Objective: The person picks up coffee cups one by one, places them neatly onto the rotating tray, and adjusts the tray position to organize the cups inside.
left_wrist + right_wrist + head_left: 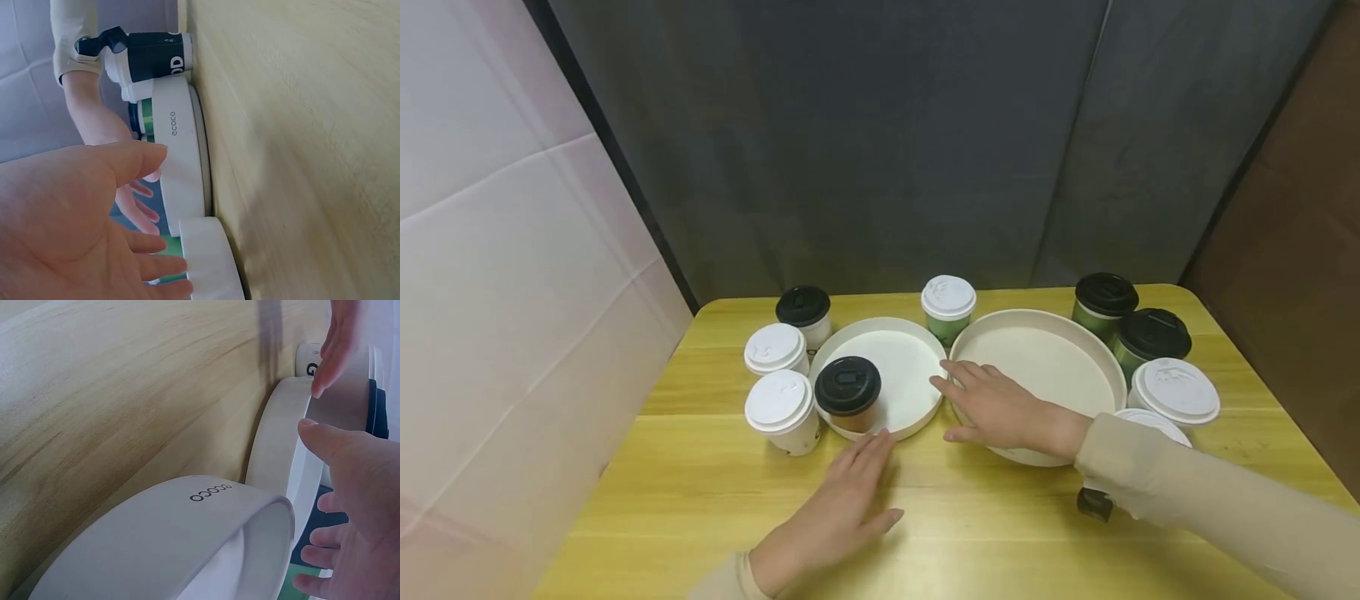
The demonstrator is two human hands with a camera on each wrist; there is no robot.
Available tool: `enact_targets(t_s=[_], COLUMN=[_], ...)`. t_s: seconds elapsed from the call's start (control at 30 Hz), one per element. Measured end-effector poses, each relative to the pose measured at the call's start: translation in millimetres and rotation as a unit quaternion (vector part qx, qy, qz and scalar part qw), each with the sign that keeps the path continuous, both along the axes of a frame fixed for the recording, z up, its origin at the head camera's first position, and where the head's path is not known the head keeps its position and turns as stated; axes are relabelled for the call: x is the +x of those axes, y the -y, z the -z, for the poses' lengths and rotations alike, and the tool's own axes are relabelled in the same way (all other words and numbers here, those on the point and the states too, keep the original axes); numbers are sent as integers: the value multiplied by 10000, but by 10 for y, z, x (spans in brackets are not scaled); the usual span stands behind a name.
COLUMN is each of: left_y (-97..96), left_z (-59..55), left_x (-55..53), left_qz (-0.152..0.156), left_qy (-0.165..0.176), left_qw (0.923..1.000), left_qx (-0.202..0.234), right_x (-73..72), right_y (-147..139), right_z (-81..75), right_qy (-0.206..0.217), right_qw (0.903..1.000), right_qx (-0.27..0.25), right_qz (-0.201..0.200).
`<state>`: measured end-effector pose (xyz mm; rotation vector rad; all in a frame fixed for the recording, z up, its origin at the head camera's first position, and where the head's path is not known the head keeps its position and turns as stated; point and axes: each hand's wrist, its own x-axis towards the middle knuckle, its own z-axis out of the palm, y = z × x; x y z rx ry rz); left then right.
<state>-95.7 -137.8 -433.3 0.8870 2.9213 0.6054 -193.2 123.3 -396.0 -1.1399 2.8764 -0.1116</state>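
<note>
Two round white trays lie side by side on the wooden table. In the left tray [910,367], at its front left, a brown cup with a black lid [848,392] stands upright. My left hand [835,508] is just in front of that tray, fingers extended toward the cup's base and thumb apart, holding nothing. Over the left part of the right tray [1045,354] is my right hand [1000,408], empty, with fingers spread and pointing at the left tray. The right wrist view shows the right tray's side [162,519], marked "ecoco", below this hand.
Left of the trays stand two white-lidded cups [781,404] and a black-lidded one [803,308]. A green cup with a white lid [948,307] is behind, between the trays. Black-lidded green cups [1150,337] and white-lidded cups [1176,392] line the right side.
</note>
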Motion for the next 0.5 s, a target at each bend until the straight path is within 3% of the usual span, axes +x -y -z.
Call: enact_targets(t_s=[0.5], left_y=[97], left_z=[-44], left_x=[30], left_qz=[-403], left_qy=[-109], left_qw=[9991], left_qx=[-77], right_x=[-2], right_y=[28], right_z=[27], right_qy=[-2], right_qw=[10000], right_qx=[-14], right_qz=[-79])
